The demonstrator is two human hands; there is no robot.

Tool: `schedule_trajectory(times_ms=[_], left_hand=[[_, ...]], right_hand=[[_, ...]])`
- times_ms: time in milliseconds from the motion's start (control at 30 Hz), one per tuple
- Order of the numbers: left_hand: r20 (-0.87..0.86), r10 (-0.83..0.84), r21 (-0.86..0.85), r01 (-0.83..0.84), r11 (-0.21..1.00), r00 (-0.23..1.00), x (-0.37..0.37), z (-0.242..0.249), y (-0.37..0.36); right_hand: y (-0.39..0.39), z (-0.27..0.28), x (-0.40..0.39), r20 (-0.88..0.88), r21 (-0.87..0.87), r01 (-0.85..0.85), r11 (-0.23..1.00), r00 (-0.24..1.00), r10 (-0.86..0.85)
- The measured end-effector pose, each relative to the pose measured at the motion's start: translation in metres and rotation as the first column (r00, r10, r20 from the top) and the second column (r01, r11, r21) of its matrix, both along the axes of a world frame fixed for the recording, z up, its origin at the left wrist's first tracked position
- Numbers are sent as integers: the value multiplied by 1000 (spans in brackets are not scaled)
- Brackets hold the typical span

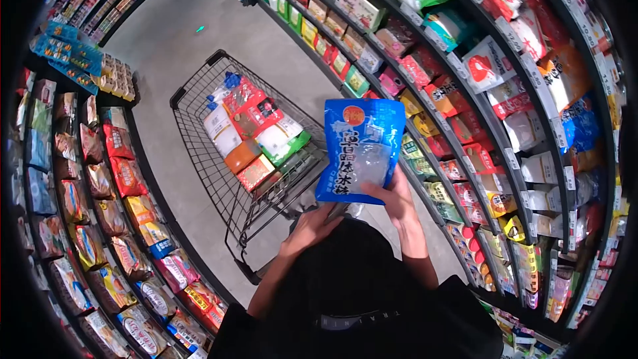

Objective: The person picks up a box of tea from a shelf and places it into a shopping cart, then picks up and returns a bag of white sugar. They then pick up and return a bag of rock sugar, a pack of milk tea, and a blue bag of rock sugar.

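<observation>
A blue bag of rock sugar (364, 149) with a clear window and dark lettering is held upright in front of me. My right hand (397, 203) grips its lower right corner, thumb across the front and the other fingers behind. At the bag's lower left edge is my left hand (311, 229); its fingertips are partly hidden, so whether it holds the bag or something behind it cannot be made out. Just beyond stands a black wire shopping cart (199, 139), loaded with a red package (256, 110), a white and green bag (282, 136) and a patterned box (256, 173).
A tall shelf (458, 63) of bagged goods with price tags curves along the right. Shelves of snack packets (123, 173) line the left side. Grey floor (169, 33) runs down the aisle, with blue display boxes (70, 53) at the far left.
</observation>
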State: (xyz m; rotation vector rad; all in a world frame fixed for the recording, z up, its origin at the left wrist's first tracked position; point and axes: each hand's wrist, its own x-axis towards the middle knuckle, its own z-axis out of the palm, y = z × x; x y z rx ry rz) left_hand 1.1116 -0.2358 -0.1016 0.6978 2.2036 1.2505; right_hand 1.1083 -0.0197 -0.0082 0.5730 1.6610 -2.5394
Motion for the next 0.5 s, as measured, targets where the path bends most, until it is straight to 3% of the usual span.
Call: schedule_trajectory(times_ms=[67, 133, 267, 300, 367, 500], left_hand=[[-30, -43, 14, 43, 999, 999, -14, -3, -14], [-17, -61, -93, 59, 994, 998, -29, -16, -15], [19, -49, 197, 45, 979, 999, -60, -33, -21], [10, -107, 207, 102, 973, 994, -65, -29, -21], [152, 4, 252, -42, 967, 988, -73, -14, -20], [291, -11, 298, -80, 951, 957, -89, -24, -31]], right_hand=[[-14, 1, -9, 20, -30, 15, 999, 1000, -14], [-16, -8, -10, 82, 1, -43, 999, 996, 43], [-32, -11, -20, -76, -33, 33, 999, 997, -35], [-37, -13, -21, -74, -26, 62, 998, 995, -64], [-46, -6, -22, -74, -17, 161, 987, 984, -162], [-57, -11, -22, -79, -43, 196, 980, 977, -199]])
